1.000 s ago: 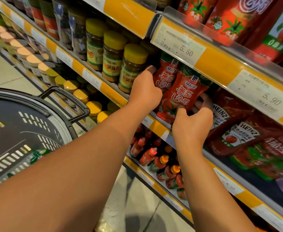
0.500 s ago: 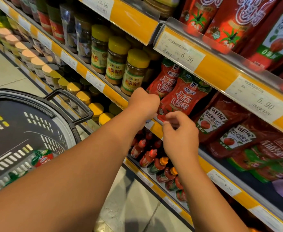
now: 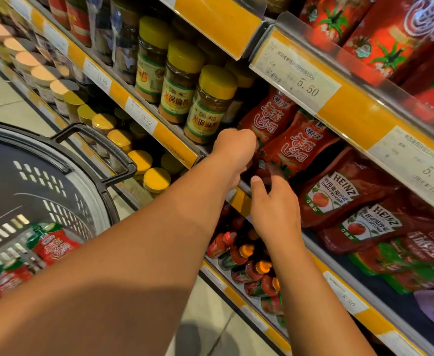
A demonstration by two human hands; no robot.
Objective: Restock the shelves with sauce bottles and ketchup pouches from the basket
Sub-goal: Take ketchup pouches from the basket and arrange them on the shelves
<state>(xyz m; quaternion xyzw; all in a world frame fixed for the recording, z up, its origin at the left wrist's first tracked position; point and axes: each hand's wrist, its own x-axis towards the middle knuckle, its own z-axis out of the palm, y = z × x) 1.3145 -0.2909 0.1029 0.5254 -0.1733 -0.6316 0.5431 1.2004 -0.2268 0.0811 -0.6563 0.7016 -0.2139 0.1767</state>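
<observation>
Two red ketchup pouches (image 3: 287,142) lean upright at the shelf (image 3: 244,199) edge, just right of yellow-lidded jars (image 3: 210,104). The left hand (image 3: 233,147) curls beside them, its grip unclear; the right hand (image 3: 275,209) hovers below, empty, fingers loose. More pouches wait in the basket (image 3: 87,181), left of the shelf.

Both hands, left (image 3: 236,150) and right (image 3: 275,204), have drawn back from the ketchup pouches (image 3: 293,147).

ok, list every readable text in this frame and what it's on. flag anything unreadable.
"5.50": price tag on the upper shelf rail.
"5.90": price tag further right on that rail.
"12.00": tag under the yellow-lidded jars.
"HEINZ TOMATO KETCHUP": upper pouch.
"HEINZ": lower pouch, smaller print blurred.
Chinese lettering on jars, red pouches and tags: too blurred to quote.
</observation>
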